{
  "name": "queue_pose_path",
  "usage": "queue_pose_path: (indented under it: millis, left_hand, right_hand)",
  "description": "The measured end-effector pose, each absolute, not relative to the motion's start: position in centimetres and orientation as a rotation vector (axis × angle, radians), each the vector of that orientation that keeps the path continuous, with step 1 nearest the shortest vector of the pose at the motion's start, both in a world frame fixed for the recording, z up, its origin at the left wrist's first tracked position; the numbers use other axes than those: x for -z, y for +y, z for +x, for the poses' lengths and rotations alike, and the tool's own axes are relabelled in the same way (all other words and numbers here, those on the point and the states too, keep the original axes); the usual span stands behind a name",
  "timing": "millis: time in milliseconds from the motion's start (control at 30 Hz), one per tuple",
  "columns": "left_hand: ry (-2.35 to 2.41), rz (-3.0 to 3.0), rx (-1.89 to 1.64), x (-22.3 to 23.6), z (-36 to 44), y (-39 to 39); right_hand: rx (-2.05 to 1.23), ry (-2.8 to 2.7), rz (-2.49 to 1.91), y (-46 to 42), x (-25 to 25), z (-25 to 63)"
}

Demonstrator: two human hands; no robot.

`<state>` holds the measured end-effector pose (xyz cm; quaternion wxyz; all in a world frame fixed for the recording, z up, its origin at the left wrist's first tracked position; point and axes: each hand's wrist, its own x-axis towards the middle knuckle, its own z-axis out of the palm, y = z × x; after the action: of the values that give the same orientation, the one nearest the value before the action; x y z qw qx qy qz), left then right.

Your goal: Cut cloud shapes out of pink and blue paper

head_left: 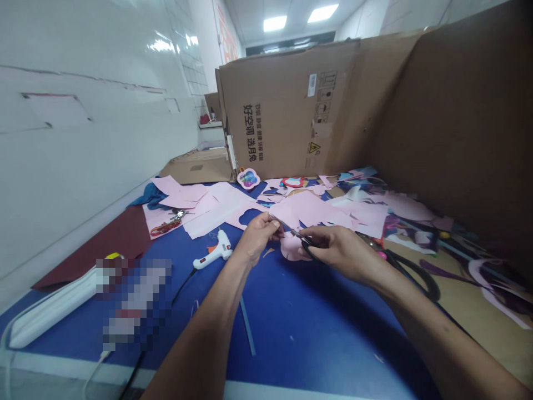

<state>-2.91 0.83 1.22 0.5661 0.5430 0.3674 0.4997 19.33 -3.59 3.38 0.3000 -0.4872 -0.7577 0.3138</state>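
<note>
Scissors with dark handles (308, 243) are held in my right hand (339, 249), their blades pointing left toward my left fingertips. My left hand (262, 233) is closed in a pinch at the upper left edge of a small pink paper piece (290, 248) with a rounded outline. This piece hangs just above the blue table, under the blades, and the fingers of my right hand partly cover its right side. Exactly how the left fingertips grip it is hard to make out. Behind both hands lies a larger pink paper sheet (306, 208).
A white glue gun (214, 251) lies left of my left arm, near a white power strip (62, 303). Pink scraps, a cloud-shaped decoration (249, 178) and large black-handled scissors (410, 272) lie around. Tall cardboard (287, 111) walls the back and right.
</note>
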Motion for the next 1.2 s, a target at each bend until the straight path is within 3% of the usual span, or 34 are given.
queue_pose_path:
  millis: [700, 1200]
  left_hand:
    - [0.867, 1.149, -1.218, -1.04, -2.35, 0.76]
    - [0.884, 1.210, -1.196, -1.22, -2.71, 0.86]
  right_hand:
    - [-0.847, -2.017, -1.276, -3.65, -3.71, 19.41]
    - [-0.590, -2.077, -1.362, -4.25, -4.39, 19.35]
